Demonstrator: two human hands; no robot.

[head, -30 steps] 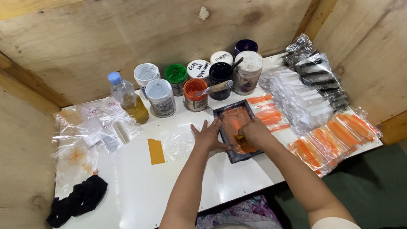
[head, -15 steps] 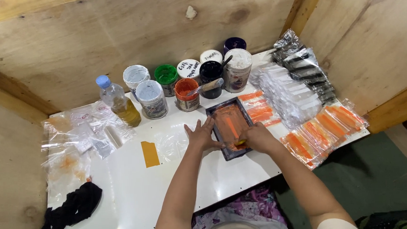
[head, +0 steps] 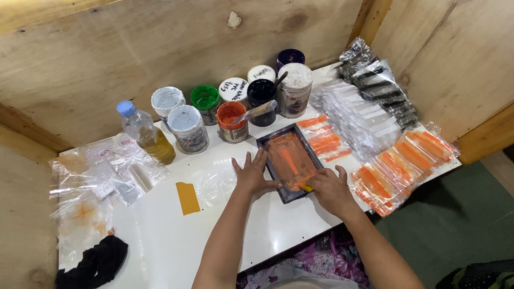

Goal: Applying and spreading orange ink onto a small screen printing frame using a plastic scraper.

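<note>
On the white table, near its front edge, the left hand lay flat with fingers spread, pressing down on the left rim of a small dark-framed printing screen smeared with orange ink. The right hand sat at the screen's near right corner, fingers curled around something small and yellowish; what exactly it pinched could not be told. The screen lay tilted slightly, its long side running away from the person, just in front of the paint jars.

Beside the screen's far right corner lay orange-printed strips, and further right a fan of clear packets and orange-printed packets reached the table's right edge. Behind the screen stood an open orange paint jar with a stick resting in it, a black jar, a green jar and several white-lidded tubs. To the left stood a plastic bottle of yellowish liquid, a small yellow card, crumpled clear bags and a black cloth at the near left corner.
</note>
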